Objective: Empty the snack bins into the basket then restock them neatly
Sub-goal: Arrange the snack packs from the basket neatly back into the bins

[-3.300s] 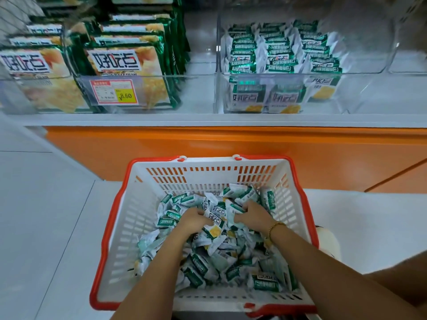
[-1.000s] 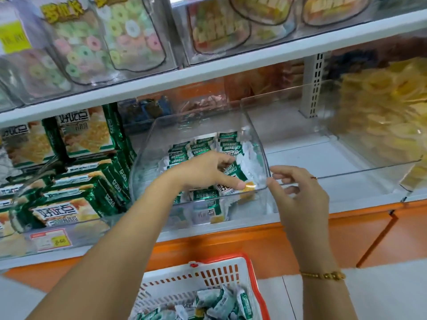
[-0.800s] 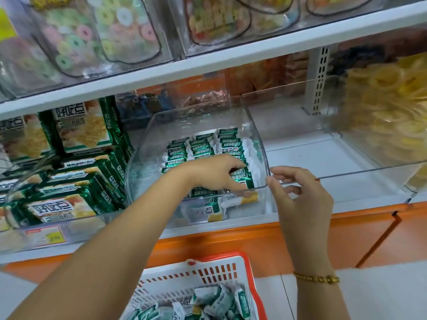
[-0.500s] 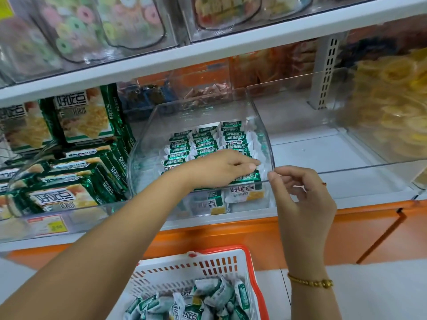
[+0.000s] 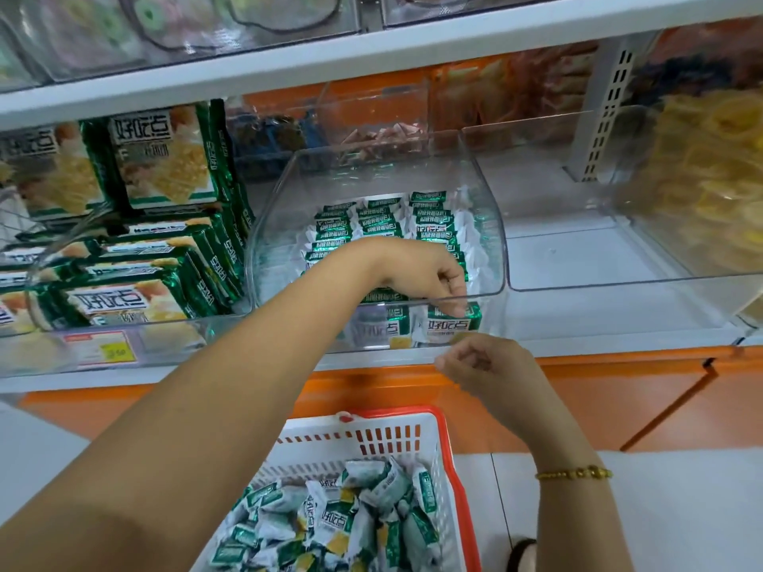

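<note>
Snack packet (image 5: 452, 322) stands upright at the front right corner of the clear bin (image 5: 272, 225), against the front wall. Left hand (image 5: 429, 274) reaches over the front rim and down into the bin, fingers curled, tips pinching the packet's top edge. Behind it, rows of matching packets (image 5: 371, 225) are lined up neatly, green tops up, filling the middle and right of the bin. More packets stand in the front row, just left of the held one.

Right hand (image 5: 491, 365) hangs just below and in front of the bin, off the rim, fingers loosely curled with nothing in them. Gold bracelet (image 5: 574, 473) on that wrist.

Basket (image 5: 413, 437), white with a red rim, sits on the floor below the shelf, with a jumbled heap of loose packets (image 5: 355, 509) inside.

Left of the clear bin: large green cracker packs (image 5: 161, 158) stacked in a neighbouring bin, price tag (image 5: 103, 350) on its front. Right: another clear bin (image 5: 578, 262), then yellow snacks (image 5: 710, 179) in the far bin. White upper shelf (image 5: 330, 55) overhead, orange base panel (image 5: 619, 398) under the shelf.
</note>
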`<state>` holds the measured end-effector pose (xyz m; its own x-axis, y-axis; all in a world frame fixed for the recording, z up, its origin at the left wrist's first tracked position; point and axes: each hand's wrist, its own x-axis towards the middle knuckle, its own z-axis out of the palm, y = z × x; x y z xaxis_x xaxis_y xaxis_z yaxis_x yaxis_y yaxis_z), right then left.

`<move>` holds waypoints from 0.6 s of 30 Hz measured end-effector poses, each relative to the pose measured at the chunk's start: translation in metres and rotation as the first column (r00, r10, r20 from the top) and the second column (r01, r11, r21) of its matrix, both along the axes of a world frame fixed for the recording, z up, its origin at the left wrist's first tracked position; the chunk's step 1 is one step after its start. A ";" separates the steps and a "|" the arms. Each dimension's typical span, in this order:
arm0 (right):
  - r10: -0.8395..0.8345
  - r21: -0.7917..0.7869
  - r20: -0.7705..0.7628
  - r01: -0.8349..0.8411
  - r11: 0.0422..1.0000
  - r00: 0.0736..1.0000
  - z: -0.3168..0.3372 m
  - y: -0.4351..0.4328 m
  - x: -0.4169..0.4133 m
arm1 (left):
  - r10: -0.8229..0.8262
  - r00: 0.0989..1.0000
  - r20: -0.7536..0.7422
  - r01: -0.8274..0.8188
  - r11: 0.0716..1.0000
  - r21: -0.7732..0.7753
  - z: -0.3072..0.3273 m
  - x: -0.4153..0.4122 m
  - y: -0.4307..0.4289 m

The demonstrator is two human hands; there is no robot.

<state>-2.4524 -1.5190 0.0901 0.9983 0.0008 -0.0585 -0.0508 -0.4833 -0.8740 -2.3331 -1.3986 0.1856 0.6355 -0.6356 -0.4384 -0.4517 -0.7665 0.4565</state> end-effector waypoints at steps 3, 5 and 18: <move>0.090 -0.012 -0.076 -0.092 0.996 0.993 0.001 0.003 -0.003 | 0.101 0.993 0.069 -0.092 0.989 -0.116 0.002 -0.009 0.020; 0.194 -0.040 -0.136 -0.201 0.979 0.972 0.000 0.012 -0.005 | 0.296 0.924 0.243 -0.189 0.904 -0.382 0.000 -0.032 0.041; 0.461 -0.280 -0.673 -0.776 0.565 0.578 -0.172 0.122 -0.055 | 0.717 0.675 -0.176 -0.736 0.671 -0.090 -0.242 -0.178 0.215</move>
<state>-2.5069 -1.3968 -0.0818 0.5621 0.4207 -0.7121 0.1267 -0.8946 -0.4286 -2.5114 -1.1837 -0.0566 0.8731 -0.0544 -0.4845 0.2838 -0.7514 0.5958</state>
